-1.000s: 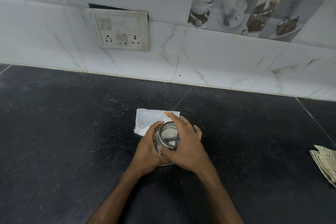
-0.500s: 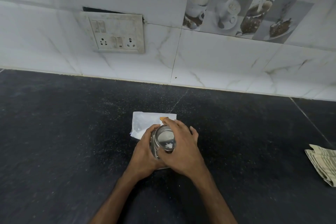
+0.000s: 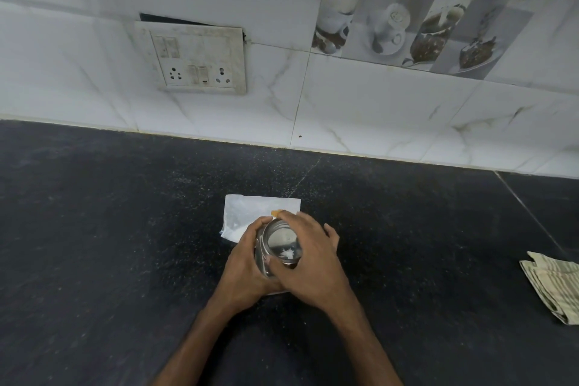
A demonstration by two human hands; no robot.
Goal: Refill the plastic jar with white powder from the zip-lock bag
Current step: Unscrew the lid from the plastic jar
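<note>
The plastic jar [image 3: 280,244] is near the middle of the table [image 3: 109,244], clasped by both hands. The left hand [image 3: 244,263] wraps its side from the left, and the right hand [image 3: 313,260] curls over its top edge from the right, thumb on the near rim. A small clump of white powder [image 3: 288,254] shows inside, so the jar looks nearly empty. Whether a clear lid covers the mouth cannot be told; the two-handed grasp suggests it is being opened. The zip-lock bag [image 3: 247,213] lies flat just beyond the jar on the far side, partly hidden by the fingers, and whether it runs on under the jar cannot be told

To do this step well, the left hand should hold the jar body firmly and steadily while only the right hand turns, so the light jar neither spins nor tips. Any lid is best set down to the right, on the table short of the folded cloth [image 3: 554,285], leaving the mouth free. The bag looks close enough to reach without shifting the jar
</note>
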